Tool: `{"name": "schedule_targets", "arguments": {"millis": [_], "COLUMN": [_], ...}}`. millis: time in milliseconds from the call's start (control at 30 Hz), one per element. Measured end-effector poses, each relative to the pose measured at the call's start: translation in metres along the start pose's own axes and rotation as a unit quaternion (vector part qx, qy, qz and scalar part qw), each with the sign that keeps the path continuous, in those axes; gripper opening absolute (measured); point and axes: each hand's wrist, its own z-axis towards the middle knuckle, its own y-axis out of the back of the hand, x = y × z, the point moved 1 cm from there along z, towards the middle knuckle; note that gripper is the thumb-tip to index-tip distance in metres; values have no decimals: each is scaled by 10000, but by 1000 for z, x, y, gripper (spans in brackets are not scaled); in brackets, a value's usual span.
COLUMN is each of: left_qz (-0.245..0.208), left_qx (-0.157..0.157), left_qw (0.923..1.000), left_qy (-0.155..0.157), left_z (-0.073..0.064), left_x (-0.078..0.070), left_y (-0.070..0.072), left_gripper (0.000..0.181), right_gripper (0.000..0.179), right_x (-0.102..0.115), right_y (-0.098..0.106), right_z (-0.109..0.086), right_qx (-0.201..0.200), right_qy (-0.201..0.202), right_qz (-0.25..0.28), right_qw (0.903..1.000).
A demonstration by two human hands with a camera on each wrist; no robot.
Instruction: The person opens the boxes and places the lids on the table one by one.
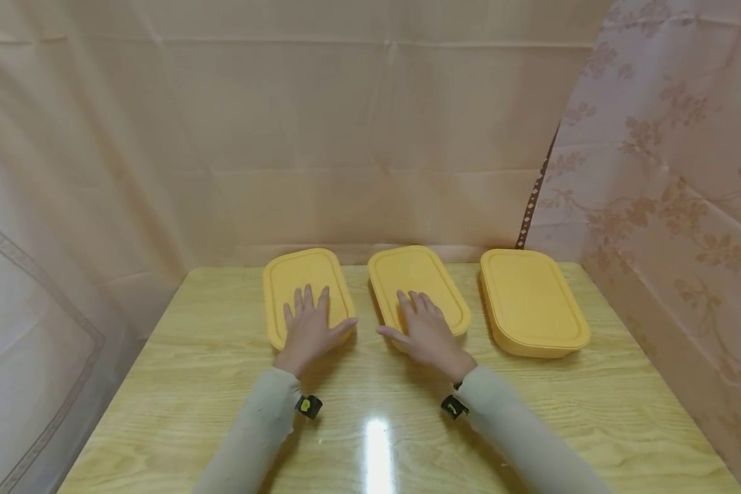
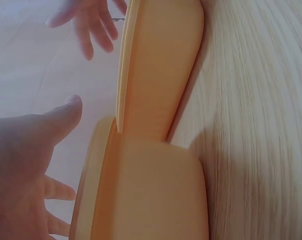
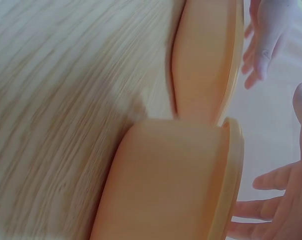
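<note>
One lidded yellow box (image 1: 305, 268) lies beneath the left hand (image 1: 311, 333), a second yellow box (image 1: 412, 269) beneath the right hand (image 1: 431, 335), and a third yellow box (image 1: 534, 298) to the right of both. Both hands are unclenched, fingers extended, grasping nothing; whether they touch the boxes, I cannot tell. Behind the left hand, a black wrist device (image 1: 311, 407) bears a yellowish mark too small to read.

A white streak of glare (image 1: 378, 455) is reflected in the bench (image 1: 210, 384), soft shadows are cast beside the sleeves (image 1: 247, 436), and the far fingers (image 2: 84, 40) are softened by pale haze in the left wrist view.
</note>
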Motion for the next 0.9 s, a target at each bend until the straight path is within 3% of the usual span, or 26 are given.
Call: {"name": "schedule_targets", "arguments": {"millis": [900], "left_qz": [-1], "left_qx": [-326], "left_qw": [9990], "left_qy": [297], "left_z": [-6], "left_x": [27], "left_y": [13], "left_gripper": [92], "right_gripper": [90], "right_x": [23], "right_y": [-14], "right_z": [12], "right_qx": [242], "right_qy": [-33], "right_qz": [383], "right_qw": [9990]}}
